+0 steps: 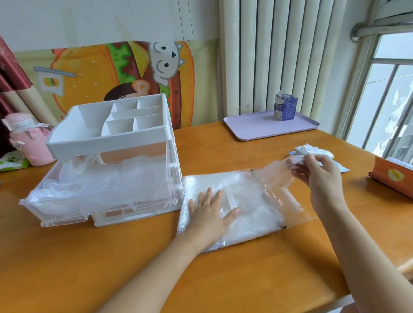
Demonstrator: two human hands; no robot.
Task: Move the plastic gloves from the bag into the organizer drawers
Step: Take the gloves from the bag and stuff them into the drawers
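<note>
Your L hand (210,212) lay flat, fingers spread, pressing the bag (257,217) onto the table (148,272). Your R hand (318,177) pinched a plastic glove (276,177) btwn thumb & fingertips, partway out of the bag's mouth. More gloves (97,189) sat in the pulled-out drawer (56,210) of the organizer (106,143), just left of the bag.

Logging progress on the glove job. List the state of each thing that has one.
bag, lying flat on the table, mouth open to the right.
glove, partly drawn out of the bag.
drawer, pulled open, gloves inside.
top tray, compartments empty.
left hand, flat, pressing the bag.
right hand, pinching the glove.
</note>
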